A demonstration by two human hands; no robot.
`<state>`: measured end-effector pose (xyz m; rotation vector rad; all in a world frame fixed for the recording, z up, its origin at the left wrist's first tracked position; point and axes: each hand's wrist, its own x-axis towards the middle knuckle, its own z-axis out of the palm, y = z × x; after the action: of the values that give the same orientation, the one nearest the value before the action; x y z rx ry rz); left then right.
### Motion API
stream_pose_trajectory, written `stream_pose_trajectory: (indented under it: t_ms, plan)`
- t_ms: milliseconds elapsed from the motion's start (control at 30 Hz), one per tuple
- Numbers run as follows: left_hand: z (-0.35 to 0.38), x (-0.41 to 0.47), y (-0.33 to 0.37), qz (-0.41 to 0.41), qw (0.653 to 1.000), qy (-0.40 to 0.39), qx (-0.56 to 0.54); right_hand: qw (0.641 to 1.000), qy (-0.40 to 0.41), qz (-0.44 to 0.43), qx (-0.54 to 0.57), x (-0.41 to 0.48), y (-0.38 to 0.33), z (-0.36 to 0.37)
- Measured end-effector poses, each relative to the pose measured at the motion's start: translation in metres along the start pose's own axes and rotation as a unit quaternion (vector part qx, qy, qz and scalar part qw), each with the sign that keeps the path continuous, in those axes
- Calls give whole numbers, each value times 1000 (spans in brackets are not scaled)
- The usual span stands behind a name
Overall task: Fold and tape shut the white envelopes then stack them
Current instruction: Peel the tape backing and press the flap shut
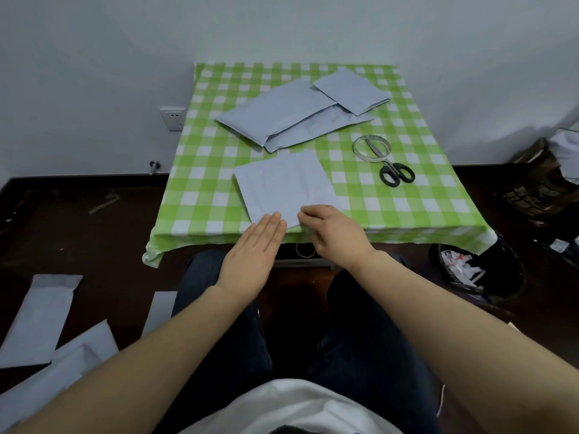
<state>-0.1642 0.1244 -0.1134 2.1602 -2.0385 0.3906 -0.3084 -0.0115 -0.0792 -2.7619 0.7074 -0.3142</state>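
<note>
A folded white envelope (283, 186) lies near the front edge of the green checked table (203, 189). My left hand (253, 255) is flat, its straight fingertips resting on the envelope's near edge. My right hand (333, 233) has curled fingers touching the same near edge; whether it pinches the paper I cannot tell. Two long unfolded envelopes (279, 115) lie overlapped at the back. A smaller folded envelope (352, 89) rests on their right end. A roll of clear tape (372, 148) and black-handled scissors (395, 173) sit to the right.
Several white envelopes (40, 321) lie on the dark floor at my lower left. A black bin (473, 270) with paper scraps stands to the right of the table. Bags (545, 180) sit against the wall on the right. My knees are under the table's front edge.
</note>
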Motion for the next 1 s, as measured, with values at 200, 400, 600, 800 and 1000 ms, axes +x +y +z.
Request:
stream_pose_trajectory:
  t_ms: [200,400,600,800,1000]
  plan:
    - [-15,18,-16,-4,992,79,-96,998,-3,35,-48,16,-11,-12]
    - [-26,33,-42,0,990,60,-125,996,-37,74,-46,29,-9,-16]
    - [-25,35,-12,-47,988,-122,-81,1000,18,16,-6,21,-20,5]
    - [-14,19,-15,-54,988,-109,-91,997,-8,13,-73,-1,-12,14]
    - [-25,13,-14,-85,988,-107,-66,995,28,72,-65,-15,-3,6]
